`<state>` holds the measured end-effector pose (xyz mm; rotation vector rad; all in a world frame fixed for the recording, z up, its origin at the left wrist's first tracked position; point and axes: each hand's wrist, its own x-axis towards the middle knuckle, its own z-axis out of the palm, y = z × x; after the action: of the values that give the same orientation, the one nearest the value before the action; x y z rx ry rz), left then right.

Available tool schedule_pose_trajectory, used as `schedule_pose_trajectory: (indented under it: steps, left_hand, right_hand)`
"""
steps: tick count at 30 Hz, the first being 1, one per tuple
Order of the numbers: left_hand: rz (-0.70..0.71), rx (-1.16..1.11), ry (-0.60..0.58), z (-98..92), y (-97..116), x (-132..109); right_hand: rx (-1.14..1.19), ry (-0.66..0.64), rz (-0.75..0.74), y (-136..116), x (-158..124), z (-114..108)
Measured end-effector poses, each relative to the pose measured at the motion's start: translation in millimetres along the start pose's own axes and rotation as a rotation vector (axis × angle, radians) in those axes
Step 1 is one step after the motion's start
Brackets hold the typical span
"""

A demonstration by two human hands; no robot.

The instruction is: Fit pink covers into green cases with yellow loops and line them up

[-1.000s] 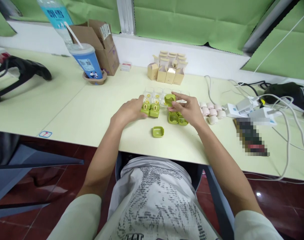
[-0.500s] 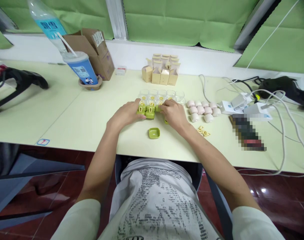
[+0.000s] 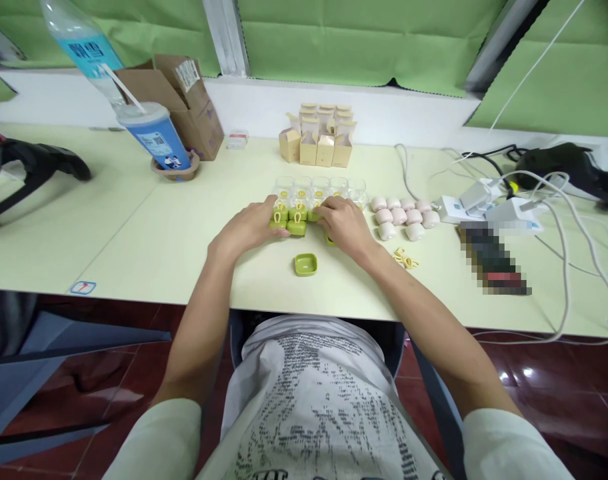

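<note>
Green pieces (image 3: 297, 228): on table (image 3: 184, 233), clustered between hands.
Left hand (image 3: 248, 229): touching their left side, likely bracing.
Right hand (image 3: 346, 225): at their right end.
Finger grasp: cannot tell, either hand.

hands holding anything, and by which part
Right hand touches a green piece at its right side; left hand touches looped green pieces at their left. Grip is unclear.

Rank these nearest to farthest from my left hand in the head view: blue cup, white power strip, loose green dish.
1. Loose green dish, just right
2. Blue cup, back left
3. White power strip, far right
</note>
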<state>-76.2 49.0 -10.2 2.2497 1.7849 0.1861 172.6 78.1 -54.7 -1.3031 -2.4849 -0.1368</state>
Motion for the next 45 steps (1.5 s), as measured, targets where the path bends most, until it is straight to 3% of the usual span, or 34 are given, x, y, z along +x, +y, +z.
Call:
schedule_pose_trajectory:
  steps: [8,26,29,31,34,36,38,40,43,45]
  left_hand:
    - [-0.018,-0.013,-0.002,-0.7,-1,1]
    - [-0.025,-0.007,0.025,5.4,-7,4]
    - [0.013,-0.030,0.029,3.6,-7,5]
    - [0.048,-0.047,0.104,-1.0,-3,1]
    - [0.109,-0.072,0.222,-11.2,10,-15]
    - [0.195,-0.103,0.153,-16.1,23,-27]
    - [0.298,-0.086,-0.005,-16.1,36,-38]
    - [0.360,0.003,-0.141,-10.8,48,-43]
    - [0.352,0.158,-0.271,1.4,57,-42]
    - [0.332,0.186,-0.320,7.3,58,-37]
  right_hand:
    - [-0.010,0.007,-0.055,-6,-1,-7]
    - [0.003,-0.029,-0.082,-11,1,1]
    - [0.050,-0.011,-0.058,-9,-1,-17]
    - [0.120,0.084,-0.030,-1,-14,-42]
    - [0.309,0.289,0.089,24,-56,-85]
    - [0.299,0.308,0.173,48,-88,-104]
    - [0.212,0.198,0.213,69,-113,-110]
    - [0.132,0.002,0.205,81,-124,-103]
    - [0.016,-0.283,0.198,78,-119,-87]
    - [-0.033,-0.400,0.215,71,-110,-79]
